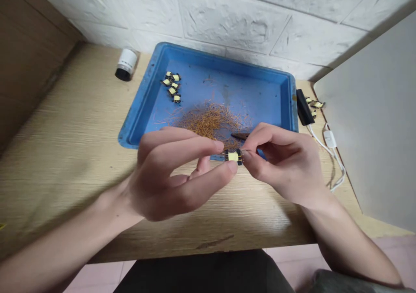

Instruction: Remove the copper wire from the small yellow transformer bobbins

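Both hands meet over the near rim of a blue tray (143,106). My left hand (175,171) pinches a small black part wrapped in yellow tape (233,156) between thumb and fingers. My right hand (286,163) pinches the same part from the right side, fingers closed on it. A dark thin tool (239,135) shows just above my right fingers; whether that hand holds it, I cannot tell. Behind the hands, a heap of thin copper wire scraps (209,122) lies in the tray. Several more yellow-taped parts (172,86) sit in the tray's far left corner.
The tray rests on a wooden table (71,128) against a white brick wall. A white and black cylinder (126,64) lies at the far left. A black block (304,107) with a white cable (331,145) and a few small parts (316,104) lie right of the tray. A grey panel (373,119) stands at the right.
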`<state>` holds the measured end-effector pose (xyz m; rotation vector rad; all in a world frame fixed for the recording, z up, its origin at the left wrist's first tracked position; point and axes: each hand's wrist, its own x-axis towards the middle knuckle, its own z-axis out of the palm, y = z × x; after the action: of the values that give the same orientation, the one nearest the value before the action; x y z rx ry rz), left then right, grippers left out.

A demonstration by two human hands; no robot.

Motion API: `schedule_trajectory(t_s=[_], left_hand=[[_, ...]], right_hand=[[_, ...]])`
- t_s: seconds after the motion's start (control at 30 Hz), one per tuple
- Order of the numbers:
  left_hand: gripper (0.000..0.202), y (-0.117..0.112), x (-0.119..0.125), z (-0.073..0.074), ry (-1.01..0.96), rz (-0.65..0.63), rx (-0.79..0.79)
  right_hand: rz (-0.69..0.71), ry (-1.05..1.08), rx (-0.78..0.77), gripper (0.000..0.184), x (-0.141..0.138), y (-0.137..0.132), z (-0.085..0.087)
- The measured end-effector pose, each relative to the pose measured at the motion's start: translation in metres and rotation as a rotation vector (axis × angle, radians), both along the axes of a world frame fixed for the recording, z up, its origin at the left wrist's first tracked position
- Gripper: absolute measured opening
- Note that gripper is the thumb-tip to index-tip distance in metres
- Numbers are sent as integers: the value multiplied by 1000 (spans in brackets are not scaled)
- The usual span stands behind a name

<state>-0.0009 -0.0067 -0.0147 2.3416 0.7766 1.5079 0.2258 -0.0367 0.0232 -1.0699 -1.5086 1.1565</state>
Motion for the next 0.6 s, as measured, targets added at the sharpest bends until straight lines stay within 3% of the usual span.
schedule_trajectory(t_s=[0.07, 0.13, 0.2, 0.27, 0.33, 0.4, 0.43, 0.5, 0.6], left_hand=[[23, 5, 3, 8, 102, -1, 377], [23, 3, 3, 13, 220, -33, 458], [18, -6, 1, 13, 290, -45, 389], [12, -17, 0, 8, 203, 117, 337], [12, -26, 0, 4, 233, 105, 312], [14, -31, -1, 3, 181, 174, 203], [19, -31, -2, 3, 260, 140, 133], [20, -29, -5, 5, 261, 18, 265], [30, -28, -7, 5, 287, 54, 153]], right_hand=[[11, 14, -13, 18, -1, -1, -1], [35, 25, -29, 19, -3, -3, -2], [58, 31, -43, 20, -4, -4, -4], [74, 32, -49, 20, -5, -6, -5], [84, 34, -38, 18, -6, -6, -6], [92, 30, -15, 18, -6, -6, -5], [96, 25, -3, 18, -6, -6, -5], [100, 7, 16, 18, -6, -6, -4], [93, -21, 30, 18, -6, -5, -4]])
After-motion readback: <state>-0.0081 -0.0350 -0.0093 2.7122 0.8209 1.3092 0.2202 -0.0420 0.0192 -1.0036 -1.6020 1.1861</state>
